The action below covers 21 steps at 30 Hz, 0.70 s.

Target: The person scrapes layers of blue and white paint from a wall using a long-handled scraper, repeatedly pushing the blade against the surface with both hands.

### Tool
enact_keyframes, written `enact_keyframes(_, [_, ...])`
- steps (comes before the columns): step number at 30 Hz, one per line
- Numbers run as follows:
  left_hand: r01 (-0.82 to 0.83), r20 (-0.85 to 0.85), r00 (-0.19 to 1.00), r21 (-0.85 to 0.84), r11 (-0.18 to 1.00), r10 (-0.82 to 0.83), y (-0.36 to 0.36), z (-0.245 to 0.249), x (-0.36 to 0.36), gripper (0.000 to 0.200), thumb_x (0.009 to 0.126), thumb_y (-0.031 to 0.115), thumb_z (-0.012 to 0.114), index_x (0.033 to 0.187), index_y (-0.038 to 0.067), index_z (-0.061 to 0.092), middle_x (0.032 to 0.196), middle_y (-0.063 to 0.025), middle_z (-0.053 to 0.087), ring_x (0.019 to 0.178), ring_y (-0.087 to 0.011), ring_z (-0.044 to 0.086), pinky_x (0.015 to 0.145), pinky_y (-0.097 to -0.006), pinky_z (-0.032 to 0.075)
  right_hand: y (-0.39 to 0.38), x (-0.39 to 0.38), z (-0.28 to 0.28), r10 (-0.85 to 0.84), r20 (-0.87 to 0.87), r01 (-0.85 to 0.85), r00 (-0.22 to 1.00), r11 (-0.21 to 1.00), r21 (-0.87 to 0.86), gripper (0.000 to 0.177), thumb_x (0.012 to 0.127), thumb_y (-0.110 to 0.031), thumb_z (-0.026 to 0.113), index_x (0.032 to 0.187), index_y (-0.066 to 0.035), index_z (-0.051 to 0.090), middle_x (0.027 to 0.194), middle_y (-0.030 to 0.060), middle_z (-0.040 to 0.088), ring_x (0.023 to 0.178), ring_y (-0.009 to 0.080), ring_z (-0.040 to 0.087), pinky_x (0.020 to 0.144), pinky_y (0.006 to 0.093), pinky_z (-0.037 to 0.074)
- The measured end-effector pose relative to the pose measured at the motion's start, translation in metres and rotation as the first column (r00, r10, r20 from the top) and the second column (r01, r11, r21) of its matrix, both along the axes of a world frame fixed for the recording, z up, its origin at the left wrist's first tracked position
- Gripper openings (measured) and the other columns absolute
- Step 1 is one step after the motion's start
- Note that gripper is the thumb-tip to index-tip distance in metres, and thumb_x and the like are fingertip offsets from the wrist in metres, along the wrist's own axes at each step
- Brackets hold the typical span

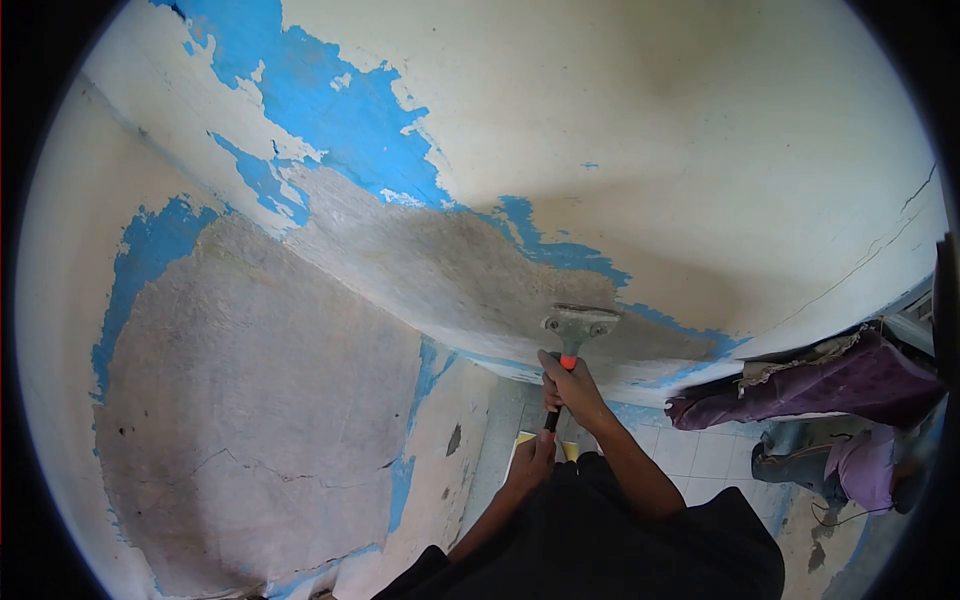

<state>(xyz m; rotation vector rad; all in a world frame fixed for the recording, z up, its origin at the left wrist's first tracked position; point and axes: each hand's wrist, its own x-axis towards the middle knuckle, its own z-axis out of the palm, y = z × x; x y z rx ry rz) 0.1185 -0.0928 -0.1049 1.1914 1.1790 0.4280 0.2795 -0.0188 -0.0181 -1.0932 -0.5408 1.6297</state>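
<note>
A long-handled wall scraper (580, 322) has its wide blade against the bare grey plaster, close below a ragged strip of blue paint (570, 255). My right hand (572, 390) is wrapped round the upper part of its handle, just under the red collar. Lower down, my left hand (535, 458) grips the end of the same handle. Cream paint (680, 130) covers the wall above the blue. Left of the corner, a second wall shows a large scraped grey patch (260, 400) edged with blue and crossed by a crack.
Purple cloth (830, 380) is bundled at the right, beside the wall. Below it a person (860, 465) in a mauve top is partly in view. Pale tiles (680, 450) cover the floor, with something yellow (522, 440) near my feet. A crack (860, 260) runs down the cream wall.
</note>
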Motion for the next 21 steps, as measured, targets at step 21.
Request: enact_keyframes(21, [0.038,0.000,0.999,0.091,0.995,-0.039,-0.001,0.011,0.008,0.055,0.100,0.045,0.033,0.070,0.003,0.051,0.055,-0.0029,0.047,0.050,-0.0123,0.048,0.049,-0.0290,0.036,-0.009,0.011,0.017,-0.033,0.036,0.032,0.999,0.999,0.032,0.041,0.096,-0.032,0.051,0.064,-0.013,0.035,0.050,-0.0036,0.031,0.040,0.0077,0.031,0.041,0.0268,0.033])
